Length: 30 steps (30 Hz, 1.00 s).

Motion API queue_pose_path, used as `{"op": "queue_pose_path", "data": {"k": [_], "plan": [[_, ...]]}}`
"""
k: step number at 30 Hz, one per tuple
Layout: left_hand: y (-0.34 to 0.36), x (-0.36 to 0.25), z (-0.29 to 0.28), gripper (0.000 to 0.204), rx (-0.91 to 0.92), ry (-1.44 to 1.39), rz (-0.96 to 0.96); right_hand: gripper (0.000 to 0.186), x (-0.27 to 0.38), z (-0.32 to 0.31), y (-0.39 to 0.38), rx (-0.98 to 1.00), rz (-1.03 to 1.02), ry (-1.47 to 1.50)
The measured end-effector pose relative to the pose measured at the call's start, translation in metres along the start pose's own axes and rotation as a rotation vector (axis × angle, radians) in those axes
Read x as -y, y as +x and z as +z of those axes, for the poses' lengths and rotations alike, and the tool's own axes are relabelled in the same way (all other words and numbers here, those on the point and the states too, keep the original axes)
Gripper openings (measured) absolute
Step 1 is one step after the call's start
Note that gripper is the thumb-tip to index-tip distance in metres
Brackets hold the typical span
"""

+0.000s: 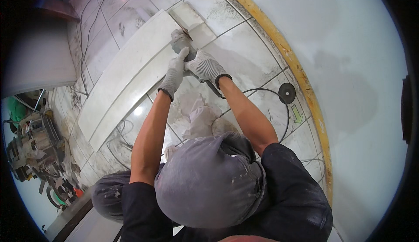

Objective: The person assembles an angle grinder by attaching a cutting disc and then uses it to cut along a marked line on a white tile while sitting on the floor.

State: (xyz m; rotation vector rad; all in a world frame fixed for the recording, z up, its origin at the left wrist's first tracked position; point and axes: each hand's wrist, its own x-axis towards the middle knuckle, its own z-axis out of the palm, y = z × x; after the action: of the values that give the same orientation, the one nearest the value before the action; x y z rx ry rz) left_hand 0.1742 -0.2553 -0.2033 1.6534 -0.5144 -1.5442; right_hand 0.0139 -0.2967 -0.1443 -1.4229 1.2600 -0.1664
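A: What lies on the near side of the white slab [118, 78]?
B: Crumpled pale material [198, 120]; beyond it, gloved left hand [175, 72] and right hand [204, 65] close around a grinder.
A: The grinder [178, 40]?
B: Grey, dust-whitened, at the slab's far end; wheel contact cannot be told.
A: Surroundings?
B: Right of the slab, the cable [288, 115] loops behind the right forearm, near a black disc [281, 94]; farther right curves yellow edging [288, 54]. Left of the slab: heaped equipment [37, 139], containers indistinct.
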Motion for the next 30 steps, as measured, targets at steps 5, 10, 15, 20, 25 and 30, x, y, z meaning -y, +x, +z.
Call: {"op": "queue_pose_path", "data": {"k": [5, 10, 15, 20, 25, 30], "plan": [[-0.011, 0.014, 0.009, 0.067, -0.017, -0.026, 0.027, 0.057, -0.014, 0.009, -0.009, -0.089, -0.036, -0.052], [-0.025, 0.021, 0.017, 0.071, -0.022, 0.007, 0.077, 0.06, -0.016, 0.004, -0.022, 0.013, 0.084, -0.003], [-0.026, 0.016, 0.016, 0.067, -0.013, -0.05, 0.04, 0.062, -0.012, 0.004, -0.021, -0.013, 0.081, 0.019], [-0.019, 0.01, 0.013, 0.072, -0.034, -0.026, 0.06, 0.066, -0.017, 0.008, -0.008, 0.018, 0.043, 0.017], [-0.009, 0.003, 0.008, 0.074, -0.047, -0.002, 0.069, 0.069, -0.016, 0.012, 0.005, -0.044, -0.013, -0.012], [-0.004, -0.002, 0.004, 0.072, -0.051, -0.02, 0.075, 0.073, -0.01, 0.011, 0.01, -0.001, 0.039, 0.063]]}}
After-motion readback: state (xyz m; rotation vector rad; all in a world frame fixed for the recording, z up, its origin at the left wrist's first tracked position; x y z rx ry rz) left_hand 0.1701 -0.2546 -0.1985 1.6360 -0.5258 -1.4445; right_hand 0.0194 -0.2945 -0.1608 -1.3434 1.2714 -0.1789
